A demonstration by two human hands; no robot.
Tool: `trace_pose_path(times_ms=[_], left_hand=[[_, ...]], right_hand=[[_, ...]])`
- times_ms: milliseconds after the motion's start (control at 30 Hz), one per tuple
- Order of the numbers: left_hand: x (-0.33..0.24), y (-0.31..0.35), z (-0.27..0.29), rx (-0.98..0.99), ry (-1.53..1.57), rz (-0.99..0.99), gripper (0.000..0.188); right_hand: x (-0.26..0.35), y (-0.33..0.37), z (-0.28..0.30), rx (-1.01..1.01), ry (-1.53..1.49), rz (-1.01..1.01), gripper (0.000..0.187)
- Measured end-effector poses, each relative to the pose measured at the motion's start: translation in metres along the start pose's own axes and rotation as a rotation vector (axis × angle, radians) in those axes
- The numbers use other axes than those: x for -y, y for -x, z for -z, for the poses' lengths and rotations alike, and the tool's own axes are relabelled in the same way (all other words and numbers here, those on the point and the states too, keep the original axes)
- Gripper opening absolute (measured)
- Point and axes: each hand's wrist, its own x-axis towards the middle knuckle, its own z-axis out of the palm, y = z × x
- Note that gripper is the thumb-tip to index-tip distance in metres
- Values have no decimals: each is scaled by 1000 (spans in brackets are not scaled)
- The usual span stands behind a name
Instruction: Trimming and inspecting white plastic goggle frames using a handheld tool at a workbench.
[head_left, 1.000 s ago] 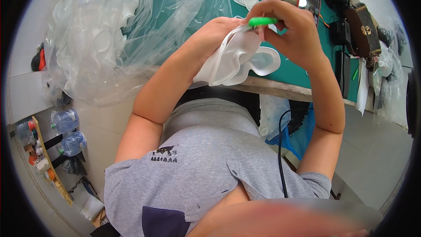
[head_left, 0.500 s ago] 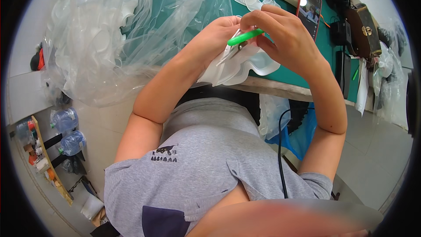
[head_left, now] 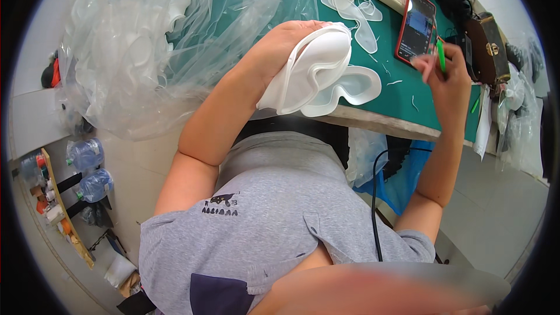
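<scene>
in the head view, we have our left hand (head_left: pixel 287 41) clamped on a white goggle-shaped piece (head_left: pixel 328 61), held tilted at the near edge of the green table (head_left: pixel 402 102). a second goggle-shaped piece (head_left: pixel 340 91) shows partly behind it, to its right. our right hand (head_left: pixel 450 79), well apart from the left, is closed around a green-handled tool (head_left: pixel 441 57), just beside a red-edged phone (head_left: pixel 416 26); we cannot make out the tool's tip. flat white pieces (head_left: pixel 354 14) lie beyond, and a clear plastic bag (head_left: pixel 137 81) covers the left side.
</scene>
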Motion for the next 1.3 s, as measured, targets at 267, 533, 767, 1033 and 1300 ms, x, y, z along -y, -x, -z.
trace_pose_path(times_ms=[267, 533, 767, 1033, 1300], left_hand=[[3, -15, -6, -10, 6, 37, 27], [3, -25, -19, 101, 196, 87, 32], [3, -26, -7, 245, 399, 187, 30], [2, -27, -5, 223, 390, 85, 29], [-15, -26, -6, 375, 173, 115, 38]], right_hand=[[-55, 21, 27, 286, 390, -11, 23], [-35, -9, 9, 127, 302, 352, 40], [4, -22, -25, 65, 103, 531, 32], [14, -31, -65, 177, -333, 98, 27], [21, -39, -49, 370, -379, 106, 29]])
